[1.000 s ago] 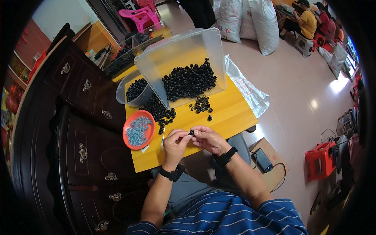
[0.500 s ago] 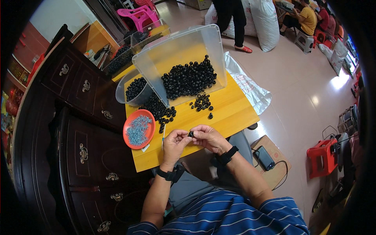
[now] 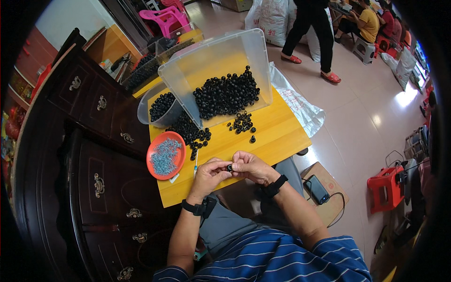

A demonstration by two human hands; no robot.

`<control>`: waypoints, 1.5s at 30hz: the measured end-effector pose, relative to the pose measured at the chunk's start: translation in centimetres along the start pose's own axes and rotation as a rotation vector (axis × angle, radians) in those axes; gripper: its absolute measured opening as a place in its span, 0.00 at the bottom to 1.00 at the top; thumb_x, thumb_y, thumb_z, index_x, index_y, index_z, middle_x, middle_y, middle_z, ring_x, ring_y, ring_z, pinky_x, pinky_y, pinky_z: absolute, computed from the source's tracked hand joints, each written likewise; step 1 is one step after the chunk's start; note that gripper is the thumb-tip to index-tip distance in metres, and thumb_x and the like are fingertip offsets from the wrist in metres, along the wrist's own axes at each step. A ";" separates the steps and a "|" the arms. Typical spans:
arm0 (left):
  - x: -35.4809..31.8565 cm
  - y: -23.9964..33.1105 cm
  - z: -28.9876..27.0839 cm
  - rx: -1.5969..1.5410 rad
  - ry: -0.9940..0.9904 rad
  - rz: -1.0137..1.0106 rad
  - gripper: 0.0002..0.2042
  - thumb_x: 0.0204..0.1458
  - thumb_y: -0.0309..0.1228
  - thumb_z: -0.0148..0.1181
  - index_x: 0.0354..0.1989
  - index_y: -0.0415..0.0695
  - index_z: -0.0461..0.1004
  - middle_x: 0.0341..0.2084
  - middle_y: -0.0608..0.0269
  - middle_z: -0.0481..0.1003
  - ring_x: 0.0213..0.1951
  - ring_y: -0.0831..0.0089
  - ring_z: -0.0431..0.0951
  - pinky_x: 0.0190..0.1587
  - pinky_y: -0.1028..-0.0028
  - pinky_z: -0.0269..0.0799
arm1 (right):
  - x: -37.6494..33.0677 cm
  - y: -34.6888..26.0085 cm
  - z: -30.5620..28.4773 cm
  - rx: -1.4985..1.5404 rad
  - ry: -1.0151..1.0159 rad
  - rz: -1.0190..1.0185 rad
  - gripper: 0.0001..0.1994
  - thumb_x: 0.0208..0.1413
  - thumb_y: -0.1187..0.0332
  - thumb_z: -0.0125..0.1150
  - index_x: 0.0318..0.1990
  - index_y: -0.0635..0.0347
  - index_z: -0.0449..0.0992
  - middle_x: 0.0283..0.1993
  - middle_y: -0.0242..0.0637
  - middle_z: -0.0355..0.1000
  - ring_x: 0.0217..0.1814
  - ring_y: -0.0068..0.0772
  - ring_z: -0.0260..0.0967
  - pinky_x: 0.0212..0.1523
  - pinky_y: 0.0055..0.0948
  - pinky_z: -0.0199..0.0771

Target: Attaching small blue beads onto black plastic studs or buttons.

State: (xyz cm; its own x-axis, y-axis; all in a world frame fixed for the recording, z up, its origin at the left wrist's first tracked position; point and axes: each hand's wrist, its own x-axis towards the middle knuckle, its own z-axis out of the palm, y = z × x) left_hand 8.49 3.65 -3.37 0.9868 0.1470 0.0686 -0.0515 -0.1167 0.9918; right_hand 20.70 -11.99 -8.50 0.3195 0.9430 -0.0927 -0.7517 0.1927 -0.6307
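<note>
My left hand (image 3: 208,177) and my right hand (image 3: 252,168) meet over the near edge of the yellow table (image 3: 277,131). Between their fingertips they pinch one small round black part (image 3: 229,168) with a hole in it; both hands are closed on it. Just left of my left hand lies a thin tool (image 3: 196,165) with a pale shaft. Beyond it, a red plate (image 3: 151,165) holds many small bluish metal pieces (image 3: 165,156). Loose black parts (image 3: 189,134) spread beside the plate, and another small group (image 3: 243,122) lies ahead of my hands.
A clear plastic bin (image 3: 213,51) tipped toward me holds many black parts, beside a round clear tub (image 3: 145,113). Dark wooden drawers (image 3: 110,171) stand close on the left. To the right are a cardboard box (image 3: 329,214) with a black device (image 3: 316,190) and a red stool (image 3: 383,192).
Both hands stay together, with the black part turned slightly between the fingertips. In the background, a person in black trousers has stepped to the right.
</note>
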 end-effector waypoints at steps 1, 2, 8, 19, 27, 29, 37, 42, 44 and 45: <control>-0.1 -0.1 0.0 -0.002 0.001 -0.001 0.14 0.49 0.19 0.65 0.46 0.36 0.78 0.34 0.66 0.73 0.37 0.79 0.75 0.41 0.81 0.70 | 0.1 0.1 -0.1 0.000 0.001 0.002 0.08 0.57 0.69 0.66 0.37 0.54 0.71 0.31 0.28 0.74 0.34 0.20 0.73 0.38 0.19 0.74; -0.1 -0.2 -0.1 0.015 0.005 0.001 0.13 0.49 0.19 0.65 0.45 0.35 0.78 0.34 0.66 0.73 0.37 0.79 0.75 0.41 0.81 0.71 | 0.1 0.2 -0.2 0.001 -0.001 0.007 0.08 0.57 0.69 0.66 0.37 0.54 0.71 0.30 0.27 0.74 0.34 0.19 0.74 0.38 0.19 0.74; -0.2 -0.3 0.6 0.018 0.027 0.057 0.11 0.51 0.21 0.65 0.42 0.35 0.78 0.34 0.64 0.73 0.38 0.77 0.76 0.40 0.80 0.72 | -0.1 0.0 -0.3 0.024 -0.016 0.011 0.08 0.56 0.69 0.67 0.36 0.55 0.71 0.30 0.27 0.75 0.34 0.19 0.74 0.38 0.18 0.74; -0.6 -1.3 0.9 -0.093 0.041 0.114 0.09 0.52 0.19 0.65 0.42 0.35 0.77 0.35 0.64 0.73 0.36 0.79 0.76 0.40 0.81 0.72 | -0.4 -0.3 0.0 0.036 -0.046 0.016 0.09 0.55 0.69 0.67 0.36 0.56 0.71 0.30 0.28 0.74 0.33 0.20 0.73 0.39 0.18 0.73; -0.5 0.1 0.9 -0.131 0.067 -0.008 0.10 0.50 0.18 0.64 0.41 0.35 0.77 0.34 0.65 0.73 0.38 0.78 0.75 0.42 0.79 0.71 | -0.3 -0.8 0.6 0.016 0.000 0.069 0.08 0.57 0.69 0.65 0.37 0.55 0.71 0.32 0.26 0.74 0.36 0.19 0.73 0.40 0.18 0.73; -0.4 0.3 0.7 -0.116 0.043 -0.013 0.10 0.50 0.18 0.64 0.41 0.35 0.78 0.34 0.65 0.73 0.38 0.78 0.75 0.43 0.79 0.71 | -0.4 -0.6 0.3 0.025 -0.022 0.052 0.08 0.57 0.69 0.65 0.38 0.54 0.71 0.33 0.27 0.74 0.36 0.19 0.73 0.41 0.18 0.73; -0.3 0.5 0.6 -0.122 -0.015 -0.007 0.10 0.49 0.16 0.64 0.40 0.35 0.78 0.34 0.65 0.72 0.38 0.78 0.75 0.43 0.80 0.71 | -0.3 -0.3 -0.2 0.027 -0.080 0.038 0.08 0.57 0.70 0.65 0.40 0.54 0.70 0.33 0.25 0.74 0.37 0.20 0.74 0.41 0.22 0.74; -0.6 -0.3 0.8 -0.054 0.031 0.038 0.08 0.52 0.16 0.62 0.40 0.33 0.77 0.34 0.63 0.73 0.38 0.76 0.80 0.43 0.80 0.76 | -0.1 -0.4 0.1 -0.009 -0.072 0.054 0.08 0.56 0.71 0.66 0.39 0.53 0.71 0.32 0.24 0.74 0.36 0.19 0.73 0.40 0.22 0.74; -0.7 -0.9 1.1 -0.066 0.067 0.022 0.08 0.52 0.16 0.61 0.41 0.33 0.76 0.34 0.63 0.73 0.38 0.75 0.80 0.43 0.79 0.75 | 0.1 -0.3 0.0 -0.043 -0.065 0.047 0.08 0.56 0.70 0.67 0.38 0.53 0.71 0.32 0.23 0.73 0.36 0.19 0.73 0.40 0.22 0.74; -0.7 -1.1 1.2 -0.079 0.100 0.007 0.09 0.52 0.16 0.61 0.42 0.33 0.76 0.35 0.63 0.72 0.38 0.73 0.80 0.43 0.78 0.75 | 0.2 -0.2 0.0 -0.077 -0.056 0.038 0.09 0.56 0.70 0.67 0.38 0.53 0.71 0.31 0.23 0.72 0.35 0.19 0.72 0.40 0.22 0.73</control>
State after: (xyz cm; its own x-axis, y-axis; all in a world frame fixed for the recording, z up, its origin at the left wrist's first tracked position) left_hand 8.02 2.47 -4.69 0.9662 0.2444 0.0824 -0.0745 -0.0412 0.9964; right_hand 20.95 -11.86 -8.41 0.2571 0.9634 -0.0758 -0.7155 0.1371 -0.6850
